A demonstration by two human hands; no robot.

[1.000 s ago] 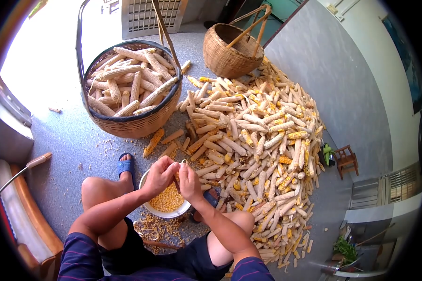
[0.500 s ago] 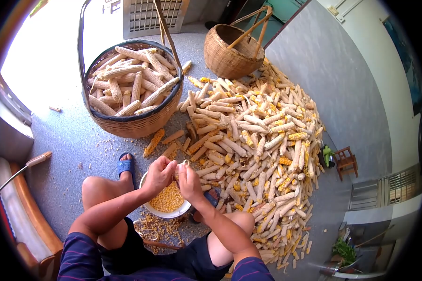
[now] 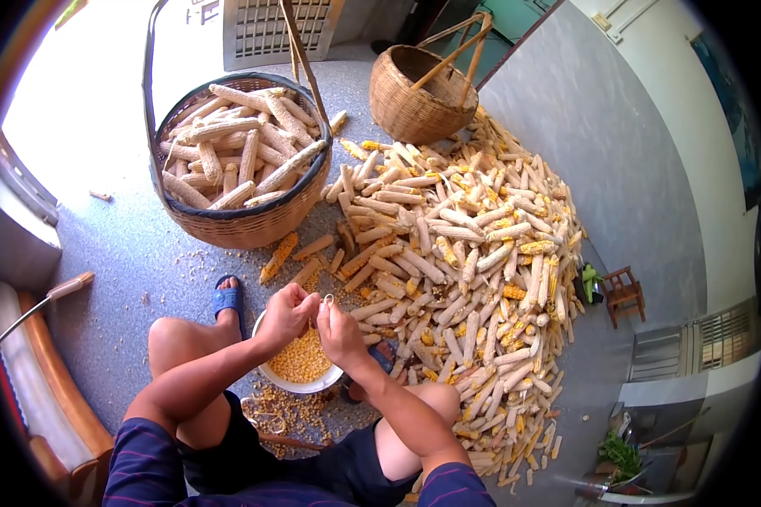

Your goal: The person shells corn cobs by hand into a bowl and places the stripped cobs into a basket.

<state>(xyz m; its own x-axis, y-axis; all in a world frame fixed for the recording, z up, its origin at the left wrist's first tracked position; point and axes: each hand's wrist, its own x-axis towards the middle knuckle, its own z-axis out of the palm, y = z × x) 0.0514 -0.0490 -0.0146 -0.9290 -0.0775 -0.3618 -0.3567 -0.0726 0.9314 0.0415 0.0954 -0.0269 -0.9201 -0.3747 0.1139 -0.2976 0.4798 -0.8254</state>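
My left hand and my right hand meet over a white bowl of yellow corn kernels. The fingers of both are closed. A small pale loop sticks up at the fingertips of my right hand. What my left hand pinches is too small to make out. To the right spreads a big heap of corn cobs, mostly bare, some with yellow kernels. Loose kernels lie on the floor below the bowl.
A handled basket full of bare cobs stands at the upper left. Behind the heap is a second wicker basket. A small wooden chair is at the right, and a wooden-handled tool at the left.
The pale loop now shows more plainly above my right fingertips. Both hands have shifted only slightly over the bowl.
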